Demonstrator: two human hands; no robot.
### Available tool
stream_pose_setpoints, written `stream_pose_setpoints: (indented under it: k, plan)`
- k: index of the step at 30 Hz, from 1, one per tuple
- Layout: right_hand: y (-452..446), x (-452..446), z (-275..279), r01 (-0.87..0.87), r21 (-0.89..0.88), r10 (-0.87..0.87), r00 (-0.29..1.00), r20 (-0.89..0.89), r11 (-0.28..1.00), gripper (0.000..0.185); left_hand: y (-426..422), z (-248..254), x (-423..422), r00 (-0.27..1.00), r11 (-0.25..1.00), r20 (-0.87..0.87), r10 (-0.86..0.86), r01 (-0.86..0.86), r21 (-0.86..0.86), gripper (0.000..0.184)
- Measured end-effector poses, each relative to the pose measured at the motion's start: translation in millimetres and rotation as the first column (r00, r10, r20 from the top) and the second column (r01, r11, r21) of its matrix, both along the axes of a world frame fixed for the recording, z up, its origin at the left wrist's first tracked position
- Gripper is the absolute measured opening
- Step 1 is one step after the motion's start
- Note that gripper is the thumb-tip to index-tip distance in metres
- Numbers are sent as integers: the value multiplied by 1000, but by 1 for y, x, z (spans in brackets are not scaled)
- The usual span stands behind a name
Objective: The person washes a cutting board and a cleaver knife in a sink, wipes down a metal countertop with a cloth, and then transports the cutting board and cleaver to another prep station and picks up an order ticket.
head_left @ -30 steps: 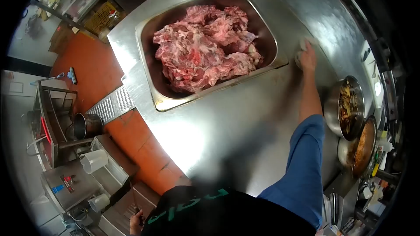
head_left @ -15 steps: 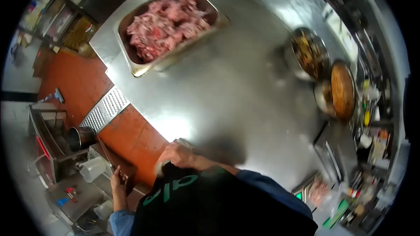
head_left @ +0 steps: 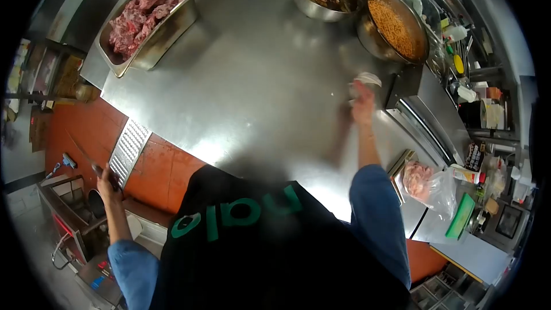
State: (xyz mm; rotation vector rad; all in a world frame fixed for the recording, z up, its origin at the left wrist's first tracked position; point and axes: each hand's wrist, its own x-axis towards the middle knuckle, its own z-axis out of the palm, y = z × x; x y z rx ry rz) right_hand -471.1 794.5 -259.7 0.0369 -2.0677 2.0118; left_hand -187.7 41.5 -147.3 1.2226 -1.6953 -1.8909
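My right hand (head_left: 363, 103) is closed on a pale cloth (head_left: 368, 79), which lies on the steel table (head_left: 258, 97) just below the bowls. Off the table's left side, over the floor, my left hand (head_left: 107, 185) grips the dark handle of a knife (head_left: 85, 154); its long thin blade points up and to the left. A deep steel tray (head_left: 169, 33) holding raw meat (head_left: 138, 20) sits at the table's far left. At the far right stand a steel bowl (head_left: 321, 11) of dark and yellowish pieces and a larger bowl (head_left: 373, 40) of orange-brown grains.
A metal unit (head_left: 427, 116) borders the table on the right, with a bag of pinkish meat (head_left: 419, 179) and a green board (head_left: 460, 216) below it. A grated drain strip (head_left: 130, 148) crosses the orange floor (head_left: 166, 169). Shelving stands at the left.
My right hand has swept the cloth from the table's near edge across to the right side. My left hand and the knife have risen leftward. The view has turned, shifting the tray left.
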Motion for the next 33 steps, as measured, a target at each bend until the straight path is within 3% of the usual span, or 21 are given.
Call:
stream_pose_setpoints:
  k: [1,2,4,6,8,10,13,14,15,17,18,19,22,23,26,28,33]
  plan:
    - [-17,7,-8,38,203,-15,993,-115,978,37,10,17,-33,1000,999,-28,15,-16,-49,13]
    - [-57,25,-1,92,748,100,973,-208,657,38,22,33,-65,998,994,-46,31,-35,-104,15]
    - [-144,61,21,8,787,159,978,-134,616,42,7,42,-123,998,996,-55,-3,-2,-91,23]
    - [-236,82,35,-122,659,302,939,-167,742,40,-12,46,-188,998,993,-48,-50,44,-112,40]
    - [-322,106,39,-354,580,449,893,-23,734,43,-48,34,-258,983,984,-111,-148,135,-114,57]
    - [-398,108,47,-808,211,780,587,216,549,48,-58,46,-321,969,981,-154,-191,181,-77,49]
    - [-441,79,76,-758,-263,800,538,264,597,54,-84,56,-382,943,956,-164,-289,276,-97,27]
    - [-443,59,100,-691,-217,710,586,389,689,51,-95,56,-390,935,939,-112,-336,322,-124,24]
    - [-436,49,92,-583,-357,671,711,211,730,47,-105,45,-394,941,934,-71,-332,317,-164,23]
    - [-427,19,87,-375,-262,437,866,243,889,40,-107,34,-399,939,921,-28,-341,329,-209,23]
    - [-421,2,93,-349,81,323,918,230,933,39,-102,35,-401,943,933,-66,-327,311,-181,24]
    - [-421,-11,98,-287,417,230,956,181,863,41,-97,38,-398,948,946,-102,-303,286,-150,24]
    - [-457,-19,60,-118,923,263,965,19,366,58,-95,36,-390,950,961,-151,-273,262,-90,23]
    - [-475,-15,48,-192,889,298,952,66,416,63,-89,37,-390,943,962,-191,-272,267,-49,23]
    - [-526,6,19,-249,844,538,841,-55,475,52,-62,36,-382,947,973,-230,-224,232,10,24]
    - [-547,29,25,-345,837,712,698,-74,426,47,-37,36,-377,929,956,-226,-291,294,-23,19]
    - [-575,62,60,-409,792,755,648,-96,452,43,45,39,-356,912,961,-337,-233,268,61,20]
